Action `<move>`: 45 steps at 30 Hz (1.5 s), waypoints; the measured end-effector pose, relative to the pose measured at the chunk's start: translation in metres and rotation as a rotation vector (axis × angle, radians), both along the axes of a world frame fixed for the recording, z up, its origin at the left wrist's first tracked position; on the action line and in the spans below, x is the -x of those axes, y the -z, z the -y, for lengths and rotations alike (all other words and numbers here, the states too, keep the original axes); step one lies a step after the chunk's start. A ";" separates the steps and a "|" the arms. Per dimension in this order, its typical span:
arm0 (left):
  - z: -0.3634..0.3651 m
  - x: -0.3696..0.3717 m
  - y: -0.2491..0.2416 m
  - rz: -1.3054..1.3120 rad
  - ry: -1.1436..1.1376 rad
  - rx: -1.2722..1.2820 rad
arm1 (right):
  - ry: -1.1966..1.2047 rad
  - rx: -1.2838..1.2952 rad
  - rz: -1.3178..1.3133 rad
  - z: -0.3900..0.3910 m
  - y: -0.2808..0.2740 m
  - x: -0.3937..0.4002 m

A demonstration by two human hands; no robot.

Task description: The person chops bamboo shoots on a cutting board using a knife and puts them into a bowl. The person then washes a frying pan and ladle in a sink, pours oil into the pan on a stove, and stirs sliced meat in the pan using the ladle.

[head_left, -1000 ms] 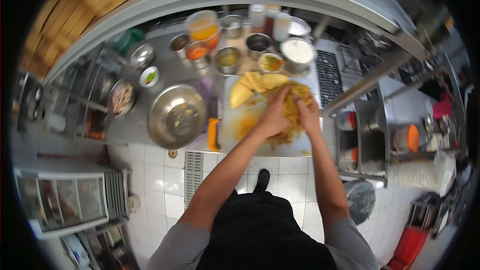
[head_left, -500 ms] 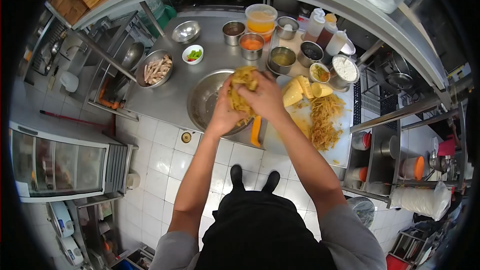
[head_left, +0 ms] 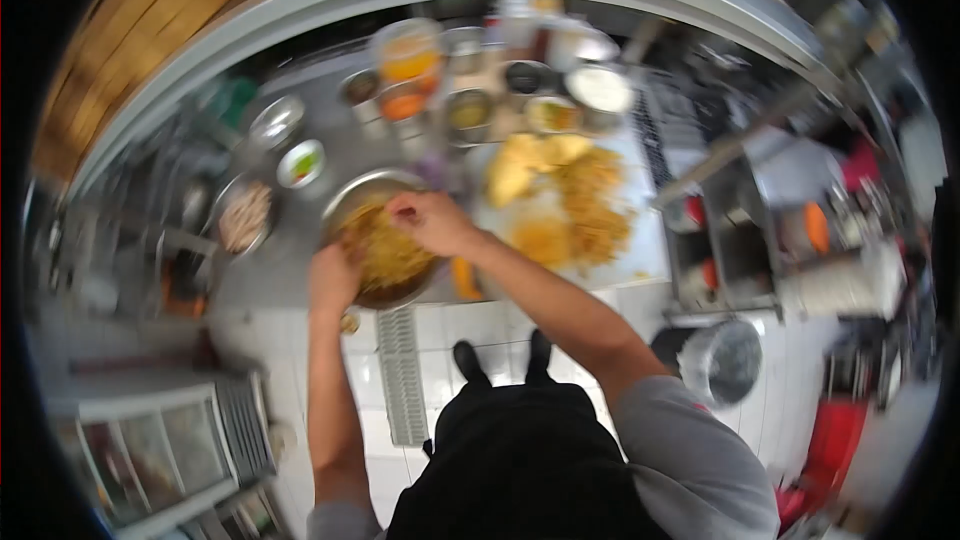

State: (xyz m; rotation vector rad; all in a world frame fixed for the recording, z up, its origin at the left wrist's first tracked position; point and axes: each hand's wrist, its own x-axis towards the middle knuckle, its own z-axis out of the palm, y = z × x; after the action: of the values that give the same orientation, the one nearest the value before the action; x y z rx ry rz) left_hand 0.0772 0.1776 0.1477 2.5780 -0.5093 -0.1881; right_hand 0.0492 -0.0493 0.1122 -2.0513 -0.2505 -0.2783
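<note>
Stainless-steel counter [head_left: 285,280] is blurred under the kitchen shelf; over the metal bowl [head_left: 372,180], the right hand [head_left: 430,224] is held with fingers curled inward, while the left hand [head_left: 338,270] is lowered at the bowl's left side; whether strips are gripped by either cannot be told. Yellow shreds [head_left: 392,258], lifted above the bowl between both hands in the previous frame, are now spread inside it; their heap is roughly round, its long axis unclear. Beside the bowl, an orange handle [head_left: 465,280] is pointed toward the near edge; farther right, the shredded pile [head_left: 597,208] is stretched lengthwise from far to near on the white board [head_left: 652,252].
</note>
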 end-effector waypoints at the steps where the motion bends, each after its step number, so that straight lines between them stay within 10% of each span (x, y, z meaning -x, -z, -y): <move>1: 0.021 0.012 -0.001 0.166 0.008 0.275 | 0.085 -0.241 0.036 0.026 -0.005 0.020; 5: 0.105 0.072 0.014 0.063 0.198 0.434 | 0.413 -0.446 -0.056 0.187 0.033 0.099; 7: 0.159 0.103 0.032 -0.391 0.250 0.485 | 0.589 -0.427 -0.068 0.265 0.057 0.126; 18: 0.378 0.088 0.140 0.280 0.181 0.324 | 0.491 0.277 -0.032 0.348 0.117 0.084; 26: 0.351 0.112 0.121 0.059 0.251 0.478 | 0.140 -0.037 -0.169 0.313 0.072 0.135; 41: 0.315 0.103 0.134 0.143 0.381 0.406 | -0.074 0.146 -0.191 0.311 0.075 0.129; 45: 0.296 0.111 0.133 0.189 0.251 0.416 | 0.507 0.165 -0.042 0.348 0.074 0.142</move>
State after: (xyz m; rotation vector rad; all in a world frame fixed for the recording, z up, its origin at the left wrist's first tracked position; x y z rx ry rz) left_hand -0.0342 -0.1186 0.0149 2.1319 -0.8452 0.0732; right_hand -0.0923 -0.3968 0.0384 -2.2592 0.2893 -0.5364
